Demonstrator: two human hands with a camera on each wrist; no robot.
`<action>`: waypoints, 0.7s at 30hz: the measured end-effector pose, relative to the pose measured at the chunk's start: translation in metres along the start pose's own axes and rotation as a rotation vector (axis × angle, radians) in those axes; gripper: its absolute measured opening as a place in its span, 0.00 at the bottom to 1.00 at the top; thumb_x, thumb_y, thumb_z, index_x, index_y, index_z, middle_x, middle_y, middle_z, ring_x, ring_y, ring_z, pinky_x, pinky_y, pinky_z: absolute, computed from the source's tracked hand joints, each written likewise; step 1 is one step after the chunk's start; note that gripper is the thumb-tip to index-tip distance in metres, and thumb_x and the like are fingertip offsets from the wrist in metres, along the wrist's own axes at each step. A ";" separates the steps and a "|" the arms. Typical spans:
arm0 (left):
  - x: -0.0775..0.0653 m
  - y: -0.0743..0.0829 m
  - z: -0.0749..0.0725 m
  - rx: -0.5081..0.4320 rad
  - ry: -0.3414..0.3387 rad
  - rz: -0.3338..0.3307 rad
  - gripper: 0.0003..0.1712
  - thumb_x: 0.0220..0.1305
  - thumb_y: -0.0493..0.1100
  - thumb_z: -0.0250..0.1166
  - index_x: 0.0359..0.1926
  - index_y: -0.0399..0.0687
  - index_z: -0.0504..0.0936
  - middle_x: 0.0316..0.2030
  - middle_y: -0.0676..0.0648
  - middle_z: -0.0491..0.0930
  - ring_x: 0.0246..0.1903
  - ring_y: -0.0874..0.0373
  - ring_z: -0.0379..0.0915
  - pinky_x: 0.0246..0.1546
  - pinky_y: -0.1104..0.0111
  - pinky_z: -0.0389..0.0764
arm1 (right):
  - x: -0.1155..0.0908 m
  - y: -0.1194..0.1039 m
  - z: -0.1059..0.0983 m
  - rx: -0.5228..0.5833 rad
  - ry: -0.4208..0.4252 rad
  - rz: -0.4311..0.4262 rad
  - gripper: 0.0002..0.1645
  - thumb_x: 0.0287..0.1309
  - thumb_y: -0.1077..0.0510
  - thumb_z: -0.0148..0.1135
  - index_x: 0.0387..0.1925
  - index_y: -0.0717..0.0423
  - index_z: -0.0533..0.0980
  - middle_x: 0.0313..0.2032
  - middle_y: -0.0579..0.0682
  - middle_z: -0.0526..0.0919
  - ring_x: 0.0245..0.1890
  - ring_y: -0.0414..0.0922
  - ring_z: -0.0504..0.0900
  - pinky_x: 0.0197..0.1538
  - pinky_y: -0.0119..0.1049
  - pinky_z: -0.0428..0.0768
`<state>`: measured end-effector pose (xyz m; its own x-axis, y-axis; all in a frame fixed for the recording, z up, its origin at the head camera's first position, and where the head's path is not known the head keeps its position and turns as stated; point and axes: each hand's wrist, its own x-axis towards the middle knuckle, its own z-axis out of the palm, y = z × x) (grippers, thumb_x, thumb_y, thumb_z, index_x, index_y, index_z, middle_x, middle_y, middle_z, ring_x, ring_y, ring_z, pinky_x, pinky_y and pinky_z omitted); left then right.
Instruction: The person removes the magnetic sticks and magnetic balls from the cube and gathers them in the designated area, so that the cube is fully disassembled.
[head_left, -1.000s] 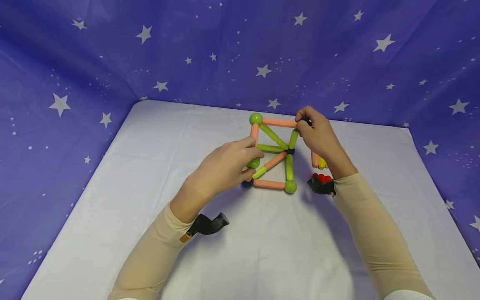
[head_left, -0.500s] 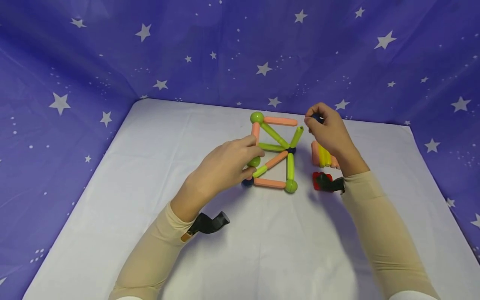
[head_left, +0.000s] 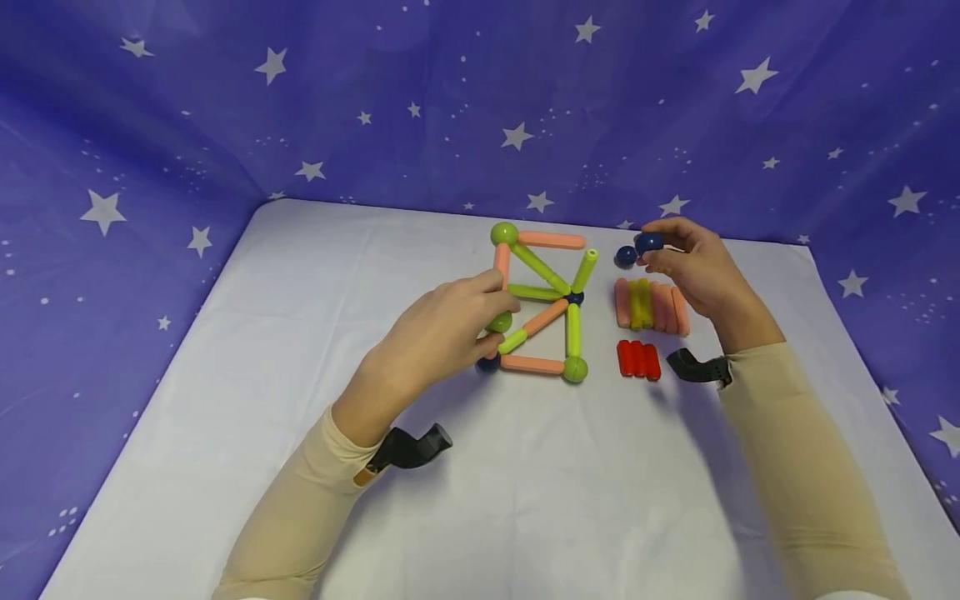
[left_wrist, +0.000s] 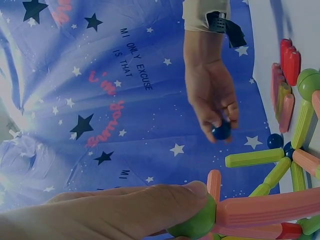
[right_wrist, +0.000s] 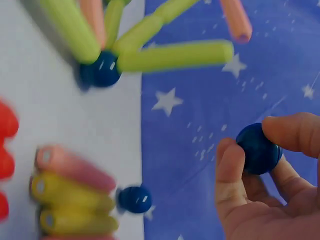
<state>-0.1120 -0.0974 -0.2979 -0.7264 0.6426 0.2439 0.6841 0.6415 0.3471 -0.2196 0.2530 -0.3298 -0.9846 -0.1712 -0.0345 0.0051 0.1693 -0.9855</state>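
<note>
A frame of magnetic building sticks and balls stands on the table; a salmon stick (head_left: 551, 240) and a lime stick (head_left: 585, 271) have free ends at its upper right. My left hand (head_left: 438, 333) grips a green ball (left_wrist: 195, 220) on the frame's left side. To the right of the frame, my right hand (head_left: 697, 267) pinches a dark blue ball (right_wrist: 259, 148) between thumb and fingers, raised off the table. Beside those fingers, another dark blue ball (head_left: 626, 256) lies on the table. Several sticks meet at a dark blue ball (head_left: 574, 297) in the frame.
A row of loose salmon and yellow sticks (head_left: 651, 306) lies right of the frame, below the right hand. Several short red sticks (head_left: 638, 359) lie nearer the front. A starry purple cloth (head_left: 450, 108) hangs behind the white table (head_left: 480, 517).
My right hand has carried the blue ball rightward from the frame's upper right corner, leaving two stick ends free. The loose blue ball has come into view. My left hand keeps its grip.
</note>
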 end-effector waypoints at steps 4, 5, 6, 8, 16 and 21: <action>0.000 -0.002 0.000 -0.003 0.001 -0.004 0.15 0.56 0.34 0.70 0.46 0.47 0.84 0.35 0.53 0.71 0.30 0.62 0.69 0.30 0.71 0.71 | 0.012 0.012 -0.015 -0.160 0.042 0.065 0.19 0.64 0.64 0.60 0.55 0.61 0.68 0.50 0.54 0.68 0.43 0.45 0.80 0.47 0.28 0.78; 0.000 -0.002 0.000 -0.004 0.003 -0.002 0.15 0.56 0.34 0.70 0.46 0.47 0.84 0.35 0.53 0.71 0.30 0.62 0.69 0.29 0.71 0.71 | 0.016 0.015 -0.019 -0.227 0.052 0.081 0.19 0.65 0.62 0.60 0.55 0.60 0.68 0.51 0.54 0.68 0.43 0.44 0.80 0.48 0.28 0.78; 0.000 -0.002 0.000 -0.005 0.006 0.000 0.15 0.56 0.34 0.70 0.46 0.47 0.84 0.35 0.53 0.71 0.30 0.63 0.69 0.29 0.71 0.71 | 0.019 0.017 -0.022 -0.300 0.063 0.099 0.21 0.65 0.59 0.61 0.56 0.58 0.69 0.52 0.53 0.68 0.43 0.43 0.80 0.48 0.28 0.78; 0.000 -0.003 0.000 -0.006 0.009 0.005 0.15 0.56 0.34 0.70 0.45 0.47 0.84 0.35 0.53 0.71 0.30 0.63 0.69 0.29 0.71 0.71 | 0.027 0.021 -0.028 -0.407 0.083 0.155 0.25 0.64 0.53 0.63 0.60 0.56 0.69 0.55 0.54 0.69 0.48 0.45 0.78 0.55 0.36 0.75; -0.001 -0.004 0.000 0.002 0.014 0.014 0.14 0.55 0.33 0.70 0.43 0.48 0.83 0.32 0.54 0.69 0.29 0.62 0.68 0.28 0.71 0.70 | 0.061 0.045 -0.042 -0.564 0.094 0.377 0.34 0.66 0.51 0.61 0.69 0.58 0.65 0.64 0.64 0.66 0.59 0.60 0.67 0.64 0.57 0.64; 0.000 -0.005 0.000 -0.004 0.014 0.017 0.13 0.56 0.33 0.71 0.43 0.48 0.83 0.32 0.54 0.69 0.29 0.63 0.67 0.28 0.71 0.70 | 0.070 0.060 -0.041 -0.609 0.097 0.420 0.30 0.66 0.61 0.59 0.67 0.61 0.66 0.61 0.66 0.68 0.54 0.60 0.70 0.62 0.55 0.68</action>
<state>-0.1156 -0.1007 -0.2993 -0.7157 0.6474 0.2620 0.6958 0.6291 0.3464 -0.2958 0.2910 -0.3848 -0.9321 0.1083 -0.3457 0.3148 0.7144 -0.6250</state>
